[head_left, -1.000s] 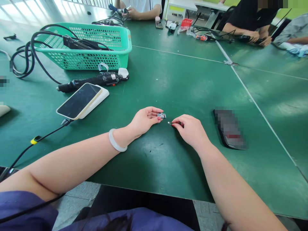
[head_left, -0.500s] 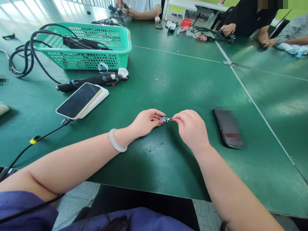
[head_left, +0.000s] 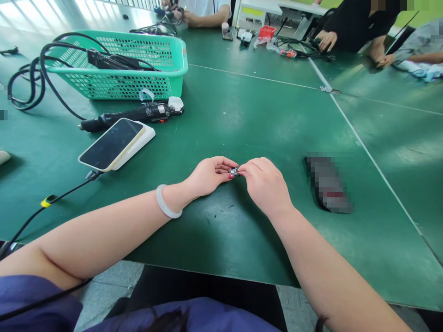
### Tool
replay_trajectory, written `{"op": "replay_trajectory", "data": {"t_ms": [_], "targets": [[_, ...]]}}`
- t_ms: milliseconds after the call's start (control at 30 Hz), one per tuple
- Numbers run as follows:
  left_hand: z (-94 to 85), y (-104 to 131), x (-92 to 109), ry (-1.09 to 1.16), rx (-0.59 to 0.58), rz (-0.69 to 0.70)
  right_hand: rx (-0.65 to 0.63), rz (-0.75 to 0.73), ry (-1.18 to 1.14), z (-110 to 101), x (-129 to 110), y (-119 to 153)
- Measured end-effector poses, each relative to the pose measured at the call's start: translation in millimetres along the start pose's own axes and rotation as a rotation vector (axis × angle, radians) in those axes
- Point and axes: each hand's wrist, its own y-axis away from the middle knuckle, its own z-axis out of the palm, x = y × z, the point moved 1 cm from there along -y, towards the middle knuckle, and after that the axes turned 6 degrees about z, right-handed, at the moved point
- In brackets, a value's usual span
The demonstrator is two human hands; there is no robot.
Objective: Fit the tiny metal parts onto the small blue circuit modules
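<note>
Between thumb and fingers my left hand (head_left: 209,176) grips a small part (head_left: 233,171) with dark and silvery metal detail, perhaps a small circuit board; its exact kind is too small to tell. My right hand (head_left: 263,182) is closed in a pinch at the part's right end. The fingertips cover most of what they pinch; a moment ago thin metal prongs showed there. Both hands are just above the green table (head_left: 221,124). A white bangle (head_left: 167,202) circles my left wrist.
At the left lie a phone (head_left: 112,144) on a white stand, a black electric screwdriver (head_left: 133,115) with its cable, and a green basket (head_left: 131,83) holding black gear. A dark, blurred-out object (head_left: 328,184) lies right. Across the table are other people's hands (head_left: 327,41).
My right hand has moved left, up against the part, so the thin prongs are now covered by its fingers. My left hand has stayed in place. The view has shifted slightly.
</note>
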Motion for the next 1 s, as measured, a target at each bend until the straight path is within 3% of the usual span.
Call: {"op": "replay_trajectory", "data": {"t_ms": [400,733,900,1000], "targets": [[-0.9,0.1,1.2,0.137,0.03,-0.028,-0.022,0.076,-0.066,4.4,4.1,5.2],[0.4,0.6,0.7,0.436,0.081,-0.13,0.005,0.146,-0.119,13.9,-5.3,1.6],[1.5,5.1,5.0,0.426,0.156,-0.194,0.032,0.174,-0.228,15.1,-7.0,2.0],[-6.6,11.3,9.3,0.267,0.149,-0.237,0.049,0.244,-0.291,14.5,1.3,4.1]]}}
